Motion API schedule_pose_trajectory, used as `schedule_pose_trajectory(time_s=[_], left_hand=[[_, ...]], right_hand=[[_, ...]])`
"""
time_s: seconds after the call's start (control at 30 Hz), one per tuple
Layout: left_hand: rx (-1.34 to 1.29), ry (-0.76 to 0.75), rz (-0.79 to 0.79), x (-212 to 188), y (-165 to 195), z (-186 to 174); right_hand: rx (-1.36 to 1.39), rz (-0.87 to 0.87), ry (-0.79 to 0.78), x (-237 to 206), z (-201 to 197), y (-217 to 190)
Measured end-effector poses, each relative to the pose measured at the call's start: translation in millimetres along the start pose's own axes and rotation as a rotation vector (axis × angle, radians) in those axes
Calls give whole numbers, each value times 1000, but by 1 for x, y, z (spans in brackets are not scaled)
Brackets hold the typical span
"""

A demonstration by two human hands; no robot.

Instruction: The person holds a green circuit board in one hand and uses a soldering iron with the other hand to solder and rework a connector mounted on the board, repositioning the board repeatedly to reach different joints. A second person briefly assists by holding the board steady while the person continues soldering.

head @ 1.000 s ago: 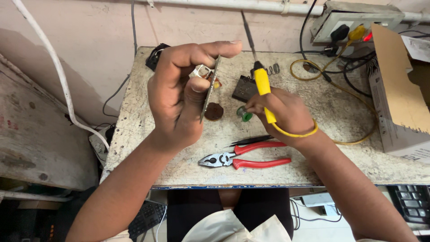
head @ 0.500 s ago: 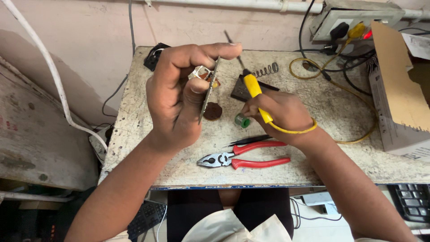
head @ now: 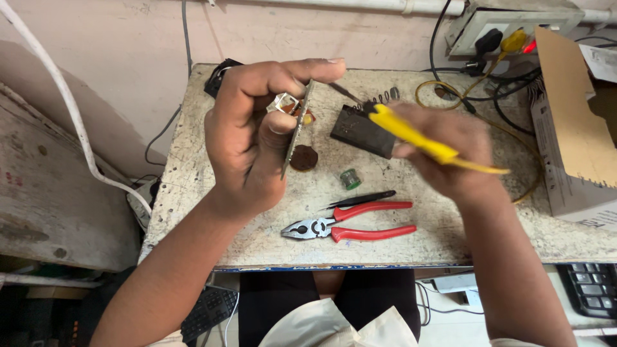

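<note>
Left hand [head: 254, 138] grasps circuit board [head: 297, 128] edge-on; right hand [head: 450, 144] (blurred) clenches soldering iron [head: 411, 133] beside it.

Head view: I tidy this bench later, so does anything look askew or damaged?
Nothing looks spilled or broken. The table top is worn and speckled, the yellow wire lies in a loose tangle, and the cardboard box overhangs the right edge.

Red-handled steel pliers [head: 350, 227] lie near on speckled stone table [head: 193, 193]; small green round spool [head: 350, 178] just beyond; brown cardboard box [head: 572, 128] far right.
</note>
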State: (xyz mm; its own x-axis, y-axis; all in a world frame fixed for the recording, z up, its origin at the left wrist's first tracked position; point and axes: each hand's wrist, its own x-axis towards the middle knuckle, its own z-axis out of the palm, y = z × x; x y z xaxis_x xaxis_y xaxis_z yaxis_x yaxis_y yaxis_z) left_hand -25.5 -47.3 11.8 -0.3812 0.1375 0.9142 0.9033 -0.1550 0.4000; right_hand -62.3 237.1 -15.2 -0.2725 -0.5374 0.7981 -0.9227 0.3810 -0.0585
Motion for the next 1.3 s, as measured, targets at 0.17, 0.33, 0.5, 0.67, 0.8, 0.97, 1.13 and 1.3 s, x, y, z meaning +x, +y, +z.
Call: schedule_pose_trajectory(time_s=[0.17,0.33,0.5,0.67,0.8,0.97,1.13,1.3], left_hand=[[-21,-6,-10,-2,-2,0],[-15,4,-22,-4,-3,0],[3,1,-31,-4,-2,2],[17,-9,-29,-3,-2,3],[14,-10,-17,-2,-2,2],[-2,-4,-17,-1,-3,4],[18,-4,-4,-2,-3,4],[3,-4,-3,-1,-4,4]], right_hand=[[425,228,331,-8,-28,23],[690,605,526,-23,-53,25],[725,758,508,-27,-58,35],[715,811,392,-28,-53,36],[707,823,355,-28,-50,35],[714,860,357,-27,-48,35],[706,868,336,-27,-48,35],[702,881,332,-27,-48,35]])
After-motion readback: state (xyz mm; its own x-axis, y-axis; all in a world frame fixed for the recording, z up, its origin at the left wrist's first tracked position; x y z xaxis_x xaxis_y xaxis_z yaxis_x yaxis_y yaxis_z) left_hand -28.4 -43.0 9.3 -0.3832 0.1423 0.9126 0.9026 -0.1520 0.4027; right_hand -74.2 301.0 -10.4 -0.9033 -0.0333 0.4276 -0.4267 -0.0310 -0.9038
